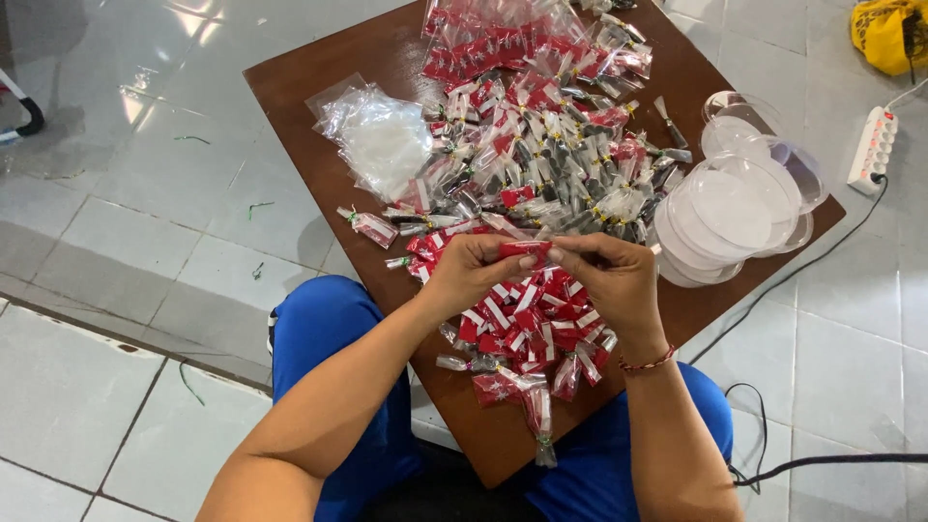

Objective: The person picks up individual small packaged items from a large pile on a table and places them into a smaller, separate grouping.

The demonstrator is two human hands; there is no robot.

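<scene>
Your left hand (pixel 471 271) and right hand (pixel 611 275) pinch a small red plastic-wrapped packet (pixel 525 248) between closed fingertips above the near edge of the brown wooden tabletop (pixel 309 87), amid heaped red packets (pixel 527 319), on a tiled floor (pixel 106 290).

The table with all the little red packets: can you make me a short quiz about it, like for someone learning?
1. True or false: both hands hold one small red packet between them.
2. Which lies at the table's right edge? A) clear round lids B) a blue bowl C) a book
3. What does the right hand wear on its wrist?

Key:
1. True; the left hand and the right hand pinch it above the pile of red packets.
2. A, the clear round lids on the brown table.
3. A red bracelet.
</scene>
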